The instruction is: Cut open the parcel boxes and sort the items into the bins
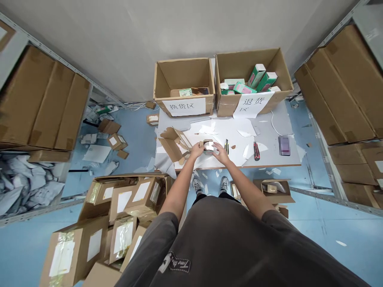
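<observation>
Near the front edge of the table (pixel 278 160), a small box (pixel 208 146) with a white top and brownish sides is held between my two hands. My left hand (pixel 196 150) grips its left side. On its right side are the closed fingers of my right hand (pixel 220 154). Too little of the box shows to tell what it contains. An opened cardboard carton (pixel 171 147) lies just left of my left hand. Beside my right hand is a yellow-and-black utility knife (pixel 226 146), with a red-and-black cutter (pixel 256 151) farther right.
Two large labelled cartons stand at the back, the left one (pixel 184 79) and the right one (pixel 254 63) holding green-and-white boxes. A phone (pixel 284 146) lies at the right. Paper scraps litter the table. Taped parcels (pixel 119 203) are piled at the left; shelves with boxes (pixel 344 83) flank both sides.
</observation>
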The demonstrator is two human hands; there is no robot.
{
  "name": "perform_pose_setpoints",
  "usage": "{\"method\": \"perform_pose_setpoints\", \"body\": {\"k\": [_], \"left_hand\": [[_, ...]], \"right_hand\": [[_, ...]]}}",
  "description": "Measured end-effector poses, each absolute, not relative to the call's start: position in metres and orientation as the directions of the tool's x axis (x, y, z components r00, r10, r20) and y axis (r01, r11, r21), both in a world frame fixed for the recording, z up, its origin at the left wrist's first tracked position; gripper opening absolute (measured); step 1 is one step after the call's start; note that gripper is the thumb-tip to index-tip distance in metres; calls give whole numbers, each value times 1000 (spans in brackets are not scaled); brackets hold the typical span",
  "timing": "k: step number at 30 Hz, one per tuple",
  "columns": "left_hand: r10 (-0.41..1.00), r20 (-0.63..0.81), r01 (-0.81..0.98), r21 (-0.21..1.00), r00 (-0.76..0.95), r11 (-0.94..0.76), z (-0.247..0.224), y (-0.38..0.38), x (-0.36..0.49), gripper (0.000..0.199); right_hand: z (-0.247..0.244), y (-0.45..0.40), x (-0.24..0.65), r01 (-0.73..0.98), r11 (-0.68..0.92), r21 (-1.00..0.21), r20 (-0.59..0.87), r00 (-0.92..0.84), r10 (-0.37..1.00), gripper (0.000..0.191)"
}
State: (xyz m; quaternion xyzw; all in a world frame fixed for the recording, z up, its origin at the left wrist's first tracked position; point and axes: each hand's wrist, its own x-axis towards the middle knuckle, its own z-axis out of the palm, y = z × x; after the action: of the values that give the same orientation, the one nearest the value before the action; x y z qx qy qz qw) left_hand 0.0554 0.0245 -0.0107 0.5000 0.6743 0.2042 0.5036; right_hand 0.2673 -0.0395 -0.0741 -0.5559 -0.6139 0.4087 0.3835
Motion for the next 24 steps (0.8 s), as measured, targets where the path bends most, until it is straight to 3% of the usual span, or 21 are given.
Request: {"method": "perform_pose_setpoints", "body": {"k": [2,7,11,17,24], "left_hand": [[830,-550,317,806,92,499,-21,24,59,20],[812,-571,-163,795,123,584,-33,23,64,48],[785,-604,-334,717,139,612,-40,21,65,57],[850,-511,-233,818,124,526,-49,19,67,36],[915,-296,-95,938,275,332,-49,37,55,38]], "right_hand": [[-74,-42,269,435,92,-896,51,-104,993,44],[-71,-41,274,529,153,-835,84,-151,985,42],[-70,-42,275,529,139,-837,84,-126,988,41],[-69,-44,273,510,120,-852,65,-124,990,40],[-65,-43,273,424,31,-905,-9,-92,996,44]]}}
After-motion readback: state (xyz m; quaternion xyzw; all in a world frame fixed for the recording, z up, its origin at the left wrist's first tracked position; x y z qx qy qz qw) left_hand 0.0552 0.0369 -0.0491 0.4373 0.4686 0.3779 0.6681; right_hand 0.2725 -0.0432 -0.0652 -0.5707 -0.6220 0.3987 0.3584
